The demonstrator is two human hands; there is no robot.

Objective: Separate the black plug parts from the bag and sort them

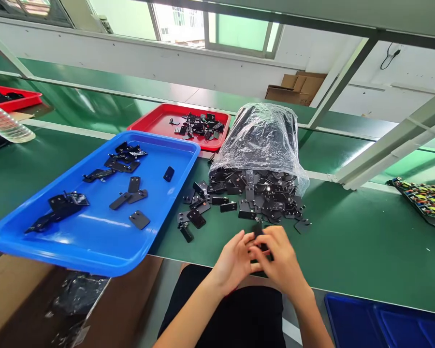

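Observation:
My left hand [234,263] and my right hand [282,263] meet at the front edge of the table, both with curled fingers. Between them is a small flat black plate [258,230], partly hidden by the fingers. More black shows under my right fingers, but I cannot tell whether it is a second plate. Just beyond my hands lies a heap of similar black plates [275,205] with small metal pins, spilling from a clear plastic bag [263,140]. Several loose plates [196,218] lie left of the heap.
A blue tray [94,246] with scattered black plates stands on the left, overhanging the table edge. Behind it, a red tray [152,121] holds small black parts. Colourful parts [426,195] lie far right. Below the edge are a dark blue tray [384,321] and a cardboard box [130,299].

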